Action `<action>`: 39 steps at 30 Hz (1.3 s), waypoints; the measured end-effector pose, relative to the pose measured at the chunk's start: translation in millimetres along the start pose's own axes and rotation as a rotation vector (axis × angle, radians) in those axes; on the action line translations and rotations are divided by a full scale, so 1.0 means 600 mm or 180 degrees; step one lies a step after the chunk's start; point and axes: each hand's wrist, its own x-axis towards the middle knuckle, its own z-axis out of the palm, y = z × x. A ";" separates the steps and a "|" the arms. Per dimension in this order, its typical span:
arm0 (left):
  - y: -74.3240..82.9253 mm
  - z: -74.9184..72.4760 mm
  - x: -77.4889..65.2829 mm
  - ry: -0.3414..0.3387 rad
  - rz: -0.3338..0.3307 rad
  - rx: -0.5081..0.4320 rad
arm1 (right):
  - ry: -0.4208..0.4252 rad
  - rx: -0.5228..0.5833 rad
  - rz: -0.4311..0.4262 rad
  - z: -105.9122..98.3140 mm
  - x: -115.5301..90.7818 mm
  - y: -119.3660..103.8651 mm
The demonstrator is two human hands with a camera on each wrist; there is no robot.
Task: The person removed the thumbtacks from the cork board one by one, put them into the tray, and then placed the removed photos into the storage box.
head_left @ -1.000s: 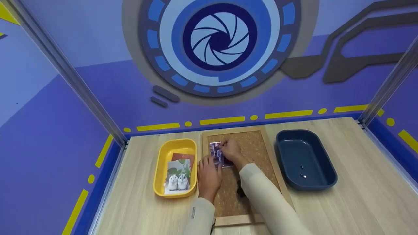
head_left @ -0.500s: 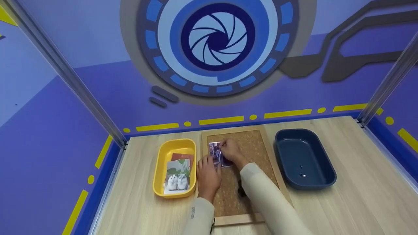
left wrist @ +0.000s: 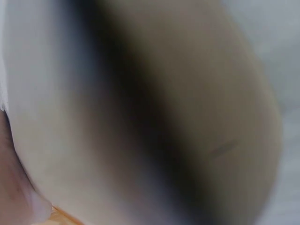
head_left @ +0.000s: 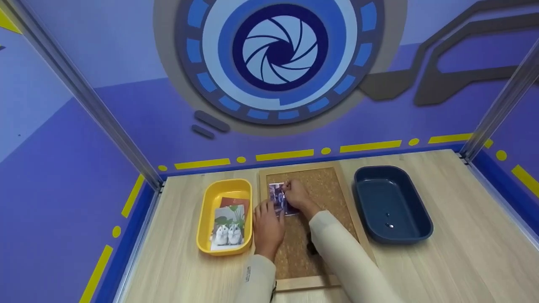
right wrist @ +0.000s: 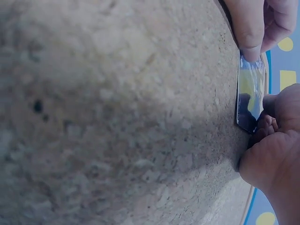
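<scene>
A glossy photo card (head_left: 277, 194) lies on the framed corkboard (head_left: 332, 185), near its far left corner. My left hand (head_left: 268, 227) rests over the board's left side, fingers extended, fingertips and thumb on the card's near edge. In the right wrist view, the left thumb (right wrist: 251, 35) presses one end of the card (right wrist: 248, 93). My right hand (head_left: 298, 195) is at the card's far right part, fingers curled, thumb and fingertip pinched together over it. I cannot tell what small thing is in that pinch. The left wrist view is mostly blurred sleeve (left wrist: 211, 117).
On the left, a yellow tray (head_left: 204, 214) holds a picture of two white animals (head_left: 227, 231) over a reddish card (head_left: 229, 202). The dark blue tray (head_left: 391, 189) on the right contains several small shiny pieces (head_left: 390, 226). A patterned wall (head_left: 236, 139) stands behind the table.
The head view has shifted very slightly. Both hands keep their places on the card, with the right fingertips moving only a little.
</scene>
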 end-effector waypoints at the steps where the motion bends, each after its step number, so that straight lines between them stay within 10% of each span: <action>1: 0.000 0.000 0.000 -0.0011 -0.0015 -0.0011 | 0.0002 0.0003 0.0008 0.000 0.000 0.000; 21: 0.000 0.001 -0.001 -0.0027 0.0000 -0.0040 | -0.0147 0.0539 0.0209 -0.021 -0.007 0.007; 39: -0.003 0.001 -0.002 0.0121 0.0082 -0.0093 | -0.0110 0.0386 -0.0207 -0.045 -0.059 -0.013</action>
